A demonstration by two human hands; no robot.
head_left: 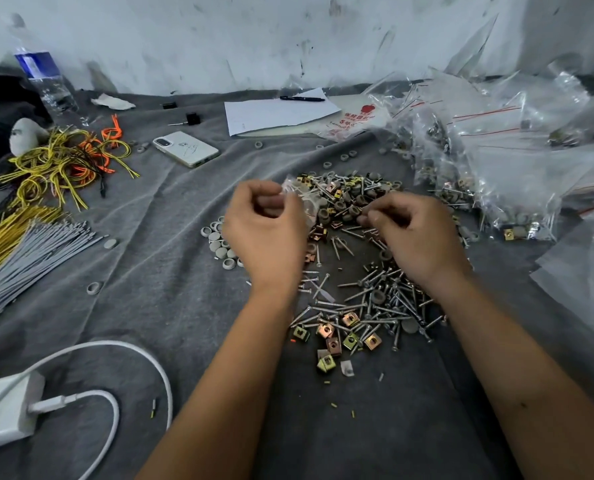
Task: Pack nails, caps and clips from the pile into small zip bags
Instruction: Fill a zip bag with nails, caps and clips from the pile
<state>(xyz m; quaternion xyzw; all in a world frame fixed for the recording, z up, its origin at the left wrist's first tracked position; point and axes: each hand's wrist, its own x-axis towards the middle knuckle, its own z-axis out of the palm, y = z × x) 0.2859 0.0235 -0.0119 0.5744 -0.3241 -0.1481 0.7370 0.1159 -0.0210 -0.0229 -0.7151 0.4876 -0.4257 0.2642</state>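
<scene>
A small clear zip bag [297, 199] is pinched in the grip of the left hand [266, 233], above the far edge of the pile [361, 271] of nails, caps and clips spread on grey cloth [150, 289]. The right hand [416, 237] is curled over the pile; what its fingertips pinch cannot be told. Filled bags [479, 174] are heaped at right.

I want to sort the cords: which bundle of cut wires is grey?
The straight grey wire bundle at the left edge, nearer than the yellow wires; the others are yellow or orange.
</scene>
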